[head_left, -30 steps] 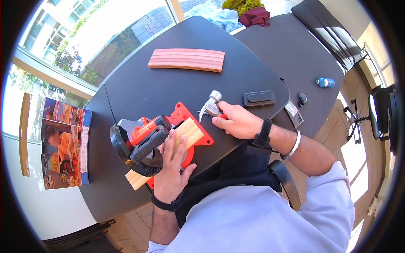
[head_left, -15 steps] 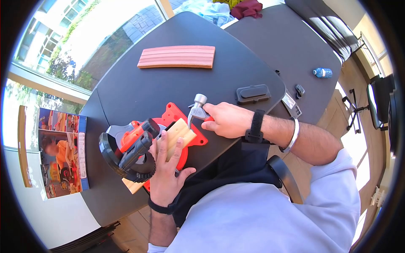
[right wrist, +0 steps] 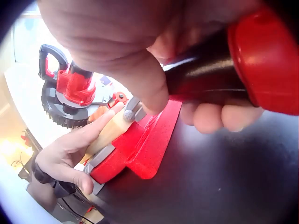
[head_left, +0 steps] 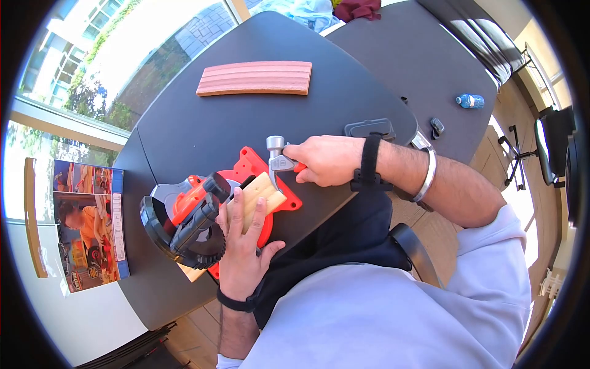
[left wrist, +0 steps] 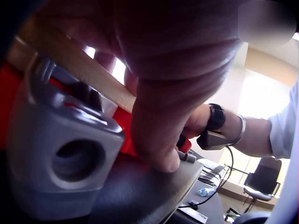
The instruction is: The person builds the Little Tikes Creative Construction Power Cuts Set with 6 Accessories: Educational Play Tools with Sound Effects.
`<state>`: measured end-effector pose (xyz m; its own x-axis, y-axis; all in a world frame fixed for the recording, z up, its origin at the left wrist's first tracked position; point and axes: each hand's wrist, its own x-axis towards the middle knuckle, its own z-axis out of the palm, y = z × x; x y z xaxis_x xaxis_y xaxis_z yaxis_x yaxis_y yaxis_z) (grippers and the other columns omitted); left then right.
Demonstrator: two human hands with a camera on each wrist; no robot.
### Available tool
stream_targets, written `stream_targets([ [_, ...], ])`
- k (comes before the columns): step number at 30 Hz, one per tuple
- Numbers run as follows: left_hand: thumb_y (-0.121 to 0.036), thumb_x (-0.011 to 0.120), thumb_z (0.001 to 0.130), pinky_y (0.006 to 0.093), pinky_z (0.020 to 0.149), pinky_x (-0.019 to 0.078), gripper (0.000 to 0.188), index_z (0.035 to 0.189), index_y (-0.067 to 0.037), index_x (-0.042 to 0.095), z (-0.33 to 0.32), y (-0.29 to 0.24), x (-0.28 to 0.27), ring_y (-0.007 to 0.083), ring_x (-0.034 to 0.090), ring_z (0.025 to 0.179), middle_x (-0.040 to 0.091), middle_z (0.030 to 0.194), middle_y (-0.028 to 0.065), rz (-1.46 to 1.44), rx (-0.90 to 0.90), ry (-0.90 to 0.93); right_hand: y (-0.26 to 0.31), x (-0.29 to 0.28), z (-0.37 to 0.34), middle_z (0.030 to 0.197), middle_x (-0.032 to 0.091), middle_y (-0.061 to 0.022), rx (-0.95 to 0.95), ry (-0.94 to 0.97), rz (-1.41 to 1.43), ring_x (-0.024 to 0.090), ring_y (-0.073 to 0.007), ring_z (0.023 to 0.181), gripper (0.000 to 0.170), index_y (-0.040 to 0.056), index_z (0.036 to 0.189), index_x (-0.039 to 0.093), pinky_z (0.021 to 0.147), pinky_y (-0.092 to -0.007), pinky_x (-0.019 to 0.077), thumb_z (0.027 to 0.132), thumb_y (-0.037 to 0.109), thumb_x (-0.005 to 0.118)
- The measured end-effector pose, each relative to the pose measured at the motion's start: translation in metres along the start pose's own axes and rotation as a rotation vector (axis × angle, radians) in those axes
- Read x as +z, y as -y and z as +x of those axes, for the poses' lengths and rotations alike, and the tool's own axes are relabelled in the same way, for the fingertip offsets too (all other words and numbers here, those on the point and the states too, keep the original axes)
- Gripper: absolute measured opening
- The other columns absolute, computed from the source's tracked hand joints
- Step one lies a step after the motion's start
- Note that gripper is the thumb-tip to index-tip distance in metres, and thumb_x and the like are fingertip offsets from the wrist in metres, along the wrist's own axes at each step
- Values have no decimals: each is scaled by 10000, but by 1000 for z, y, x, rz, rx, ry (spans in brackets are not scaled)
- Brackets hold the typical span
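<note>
My left hand (head_left: 243,252) lies with straight, spread fingers on a pale wooden board (head_left: 265,187), pressing it against the red base (head_left: 290,200) of a toy miter saw (head_left: 198,212). The saw's grey and black head stands just left of those fingers. My right hand (head_left: 329,161) grips a claw hammer (head_left: 281,163) by its red and black handle (right wrist: 201,77). The hammer's grey face points away from me, and its claw reaches down to the board's right end. In the left wrist view, the left thumb (left wrist: 161,154) hangs beside the red base, close over the dark table.
A reddish grooved board (head_left: 255,79) lies at the back of the dark table (head_left: 203,126). Beyond my right wrist are a black case (head_left: 370,127) and, on a second table, a blue bottle (head_left: 470,101). A picture box (head_left: 86,227) stands at the left by the window.
The hammer has moved left from beside the base to the board's right end, and its head has turned more upright. The left hand has stayed on the board.
</note>
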<state>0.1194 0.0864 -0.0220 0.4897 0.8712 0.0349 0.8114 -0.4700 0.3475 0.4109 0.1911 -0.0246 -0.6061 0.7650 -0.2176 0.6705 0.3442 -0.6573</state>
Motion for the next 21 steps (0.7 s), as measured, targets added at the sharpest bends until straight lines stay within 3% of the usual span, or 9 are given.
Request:
stream_targets([
  [2, -212, 973, 800, 624, 1293, 363, 978, 1671, -169, 529, 2, 0, -1, 573, 252, 1626, 219, 1840, 217, -18, 19, -2, 2, -10, 5, 1021, 762, -284, -2, 63, -33, 726, -512, 1024, 359, -6, 1250, 598, 882, -578, 563, 1036, 231, 762],
  [5, -167, 967, 803, 612, 1306, 344, 971, 1670, -169, 530, 2, 1, -1, 561, 258, 1632, 229, 1836, 218, -11, 17, 6, 7, -19, 11, 1112, 795, -244, 35, 106, -76, 757, -453, 1094, 353, 4, 1266, 652, 945, -540, 591, 1027, 239, 764],
  [8, -137, 966, 797, 598, 1323, 320, 976, 1670, -177, 532, 2, 1, -1, 544, 259, 1641, 244, 1829, 220, -54, 9, 4, 9, -23, 13, 1119, 792, -245, 17, 114, -115, 759, -444, 1099, 350, 6, 1269, 651, 950, -534, 593, 1026, 234, 761],
  [12, -128, 963, 797, 587, 1330, 312, 968, 1666, -185, 540, 2, 1, -1, 533, 268, 1642, 255, 1824, 221, -12, 21, -7, 1, -30, 21, 1104, 771, -257, -91, 116, -140, 738, -485, 1075, 355, 19, 1259, 625, 924, -555, 579, 1009, 220, 775],
  [14, -166, 968, 784, 593, 1343, 267, 957, 1651, -160, 564, 2, 2, -1, 508, 249, 1663, 297, 1818, 220, -44, 9, -14, 5, -36, 26, 1100, 776, -246, -124, 147, -224, 743, -475, 1072, 350, 28, 1267, 642, 918, -550, 585, 996, 204, 778],
  [21, -168, 974, 779, 592, 1337, 282, 959, 1647, -158, 567, 1, 4, 1, 512, 248, 1661, 294, 1817, 224, -47, 8, -15, 27, -54, 32, 1070, 788, -213, -112, 201, -394, 762, -434, 1059, 362, 54, 1296, 677, 893, -532, 606, 985, 199, 792],
])
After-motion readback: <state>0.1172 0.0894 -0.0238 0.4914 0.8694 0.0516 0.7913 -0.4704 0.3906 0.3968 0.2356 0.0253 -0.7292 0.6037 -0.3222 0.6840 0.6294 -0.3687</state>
